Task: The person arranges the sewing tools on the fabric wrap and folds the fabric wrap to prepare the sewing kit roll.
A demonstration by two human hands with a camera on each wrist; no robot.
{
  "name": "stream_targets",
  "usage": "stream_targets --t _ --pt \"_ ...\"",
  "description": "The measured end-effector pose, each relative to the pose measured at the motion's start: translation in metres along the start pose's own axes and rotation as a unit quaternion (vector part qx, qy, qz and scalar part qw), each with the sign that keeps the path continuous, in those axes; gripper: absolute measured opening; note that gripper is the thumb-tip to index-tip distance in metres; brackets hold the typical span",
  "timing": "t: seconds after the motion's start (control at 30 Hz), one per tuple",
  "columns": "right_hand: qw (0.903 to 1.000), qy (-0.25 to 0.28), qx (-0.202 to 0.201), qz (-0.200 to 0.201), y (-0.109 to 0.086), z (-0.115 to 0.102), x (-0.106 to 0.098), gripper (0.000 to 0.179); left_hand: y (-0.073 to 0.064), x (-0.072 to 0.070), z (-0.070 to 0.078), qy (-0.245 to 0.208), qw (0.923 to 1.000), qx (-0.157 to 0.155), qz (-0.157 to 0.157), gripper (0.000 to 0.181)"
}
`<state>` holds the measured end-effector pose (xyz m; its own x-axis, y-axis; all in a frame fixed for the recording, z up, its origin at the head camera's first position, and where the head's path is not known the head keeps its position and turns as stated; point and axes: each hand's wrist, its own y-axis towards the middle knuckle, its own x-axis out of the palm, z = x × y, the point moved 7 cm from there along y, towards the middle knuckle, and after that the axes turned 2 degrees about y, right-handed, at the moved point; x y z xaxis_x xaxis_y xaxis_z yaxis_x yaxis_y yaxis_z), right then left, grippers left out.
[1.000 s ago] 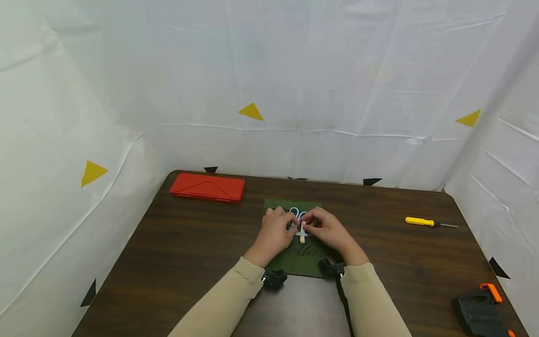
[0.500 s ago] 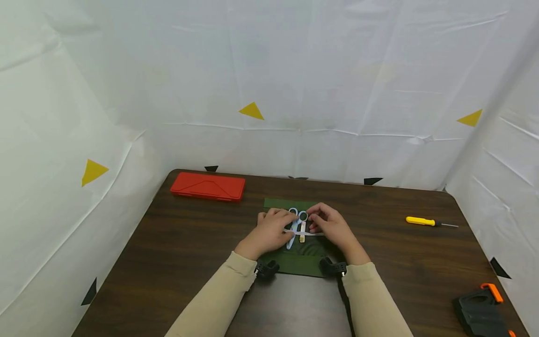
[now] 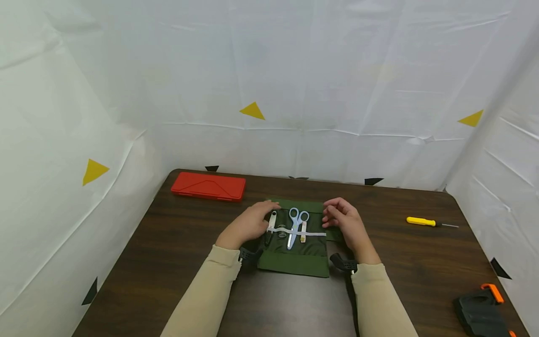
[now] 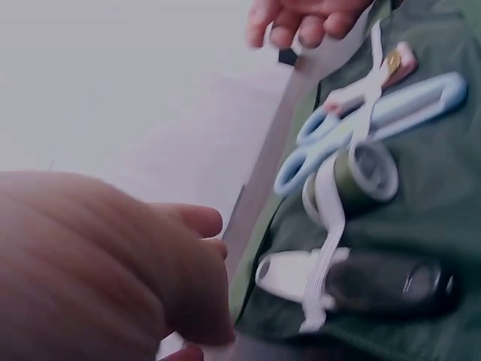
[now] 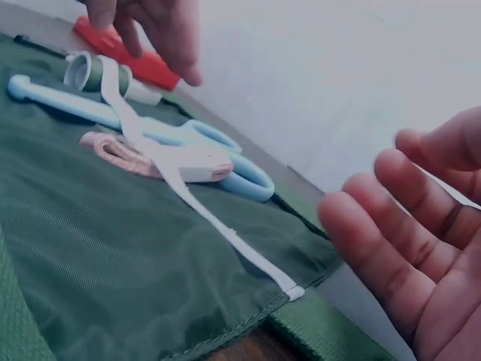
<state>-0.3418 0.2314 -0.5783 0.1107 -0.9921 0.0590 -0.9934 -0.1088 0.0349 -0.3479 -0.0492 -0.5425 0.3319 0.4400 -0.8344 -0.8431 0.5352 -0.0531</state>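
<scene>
A green cloth pouch [image 3: 294,264] lies unfolded on the table. Its white elastic band [image 3: 316,234] runs over light-blue scissors [image 3: 295,219], a folded measuring tape [image 5: 199,164], a spool of green thread [image 4: 359,184] and a black-and-white tool [image 4: 383,284] whose kind is unclear. My left hand [image 3: 248,223] is at the pouch's left edge beside that tool, fingers relaxed and gripping nothing. By the right edge is my right hand [image 3: 344,222], its fingers loosely bent with nothing in them. Whether either hand touches the cloth cannot be made out.
A red case [image 3: 208,186] lies at the back left of the dark wooden table [image 3: 177,262]. To the right is a yellow-handled screwdriver [image 3: 421,221]. A black and orange object [image 3: 482,309] sits near the front right corner. White sheeting [image 3: 320,84] surrounds the table.
Both hands have moved apart from the scissors and measuring tape, the left hand leftward and the right hand rightward. The pouch's contents under the band are now uncovered.
</scene>
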Motion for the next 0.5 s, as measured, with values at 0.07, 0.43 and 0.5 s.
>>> stream_targets --t 0.07,0.43,0.5 --pt "0.9998 -0.012 0.006 -0.014 -0.001 0.0 0.003 0.041 -0.001 -0.001 -0.005 -0.001 0.9999 -0.011 -0.008 0.065" --pt "0.9885 -0.104 0.049 -0.098 -0.002 0.004 0.026 0.041 0.003 0.014 -0.013 0.014 0.9987 -0.018 -0.046 0.067" --pt "0.983 -0.138 0.055 -0.108 -0.002 0.005 0.03 0.04 0.003 0.014 -0.013 0.013 0.9989 -0.015 -0.042 0.065"
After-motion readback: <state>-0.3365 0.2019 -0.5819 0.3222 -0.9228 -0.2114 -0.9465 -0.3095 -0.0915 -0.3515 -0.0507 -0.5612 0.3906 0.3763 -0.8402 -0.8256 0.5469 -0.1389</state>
